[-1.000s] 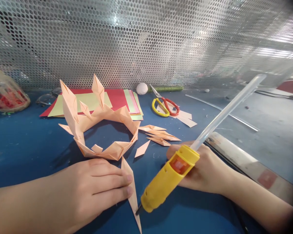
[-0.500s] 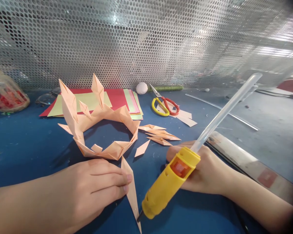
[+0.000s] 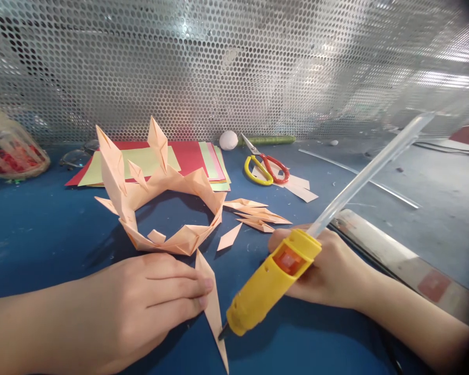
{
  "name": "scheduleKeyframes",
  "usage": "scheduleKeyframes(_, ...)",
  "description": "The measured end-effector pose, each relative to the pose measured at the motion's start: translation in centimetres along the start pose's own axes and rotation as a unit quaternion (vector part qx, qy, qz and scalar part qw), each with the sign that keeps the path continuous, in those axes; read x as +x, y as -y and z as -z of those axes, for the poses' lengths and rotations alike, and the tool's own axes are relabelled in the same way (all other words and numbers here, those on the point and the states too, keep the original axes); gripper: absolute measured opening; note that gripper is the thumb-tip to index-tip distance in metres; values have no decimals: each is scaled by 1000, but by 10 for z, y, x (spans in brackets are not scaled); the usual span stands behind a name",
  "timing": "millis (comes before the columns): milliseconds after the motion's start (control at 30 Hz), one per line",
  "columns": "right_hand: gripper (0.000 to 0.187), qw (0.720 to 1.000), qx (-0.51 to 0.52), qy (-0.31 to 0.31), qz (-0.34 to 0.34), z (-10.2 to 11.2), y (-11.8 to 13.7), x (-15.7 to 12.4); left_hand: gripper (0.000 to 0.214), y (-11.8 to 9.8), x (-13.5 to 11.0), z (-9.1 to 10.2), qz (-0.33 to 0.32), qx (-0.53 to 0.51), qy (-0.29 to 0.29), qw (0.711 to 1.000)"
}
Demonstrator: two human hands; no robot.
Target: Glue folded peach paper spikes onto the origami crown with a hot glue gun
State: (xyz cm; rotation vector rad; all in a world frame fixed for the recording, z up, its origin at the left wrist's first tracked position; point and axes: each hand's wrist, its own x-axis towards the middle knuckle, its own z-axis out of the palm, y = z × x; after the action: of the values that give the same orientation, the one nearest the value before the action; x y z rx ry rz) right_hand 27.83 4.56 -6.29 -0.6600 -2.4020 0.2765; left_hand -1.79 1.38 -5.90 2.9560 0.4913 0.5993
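Observation:
My left hand (image 3: pixel 152 297) pinches a long peach paper diamond (image 3: pixel 214 304) by its left edge, low over the blue table. Wrapped round the handle of a yellow glue gun (image 3: pixel 273 284) is my right hand (image 3: pixel 328 271); a clear glue stick (image 3: pixel 369 174) sticks out of the gun's back end. The gun's dark nozzle is at the lower part of the paper diamond. Just beyond my left hand stands a crown of folded peach paper (image 3: pixel 166 179), with tall points at its left and back. Several folded paper points (image 3: pixel 258 211) and a small flat diamond (image 3: pixel 230 237) lie to its right.
Scissors (image 3: pixel 266 169) with yellow and red handles rest on paper scraps (image 3: pixel 297 185). Behind the crown are coloured sheets (image 3: pixel 187 156). A white ball (image 3: pixel 229 139), green rod (image 3: pixel 269 140), jar (image 3: pixel 13 148), loose glue stick (image 3: pixel 394 194) and power strip (image 3: pixel 406 255) are around. Perforated metal (image 3: pixel 160 67) closes the back.
The glue gun's nozzle has moved a little up along the paper diamond, away from its near tip. My left hand keeps its hold on the paper.

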Motion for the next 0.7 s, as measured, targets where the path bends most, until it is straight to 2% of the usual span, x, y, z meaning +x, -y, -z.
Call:
scheduleKeyframes(433, 26, 1000, -8, 13, 13, 2, 2, 4, 38, 2, -3, 0, -6, -14, 8, 1000)
scheduleKeyframes(700, 23, 1000, -17, -22, 9, -2, -1, 2, 34, 2, -4, 2, -5, -31, 20, 999)
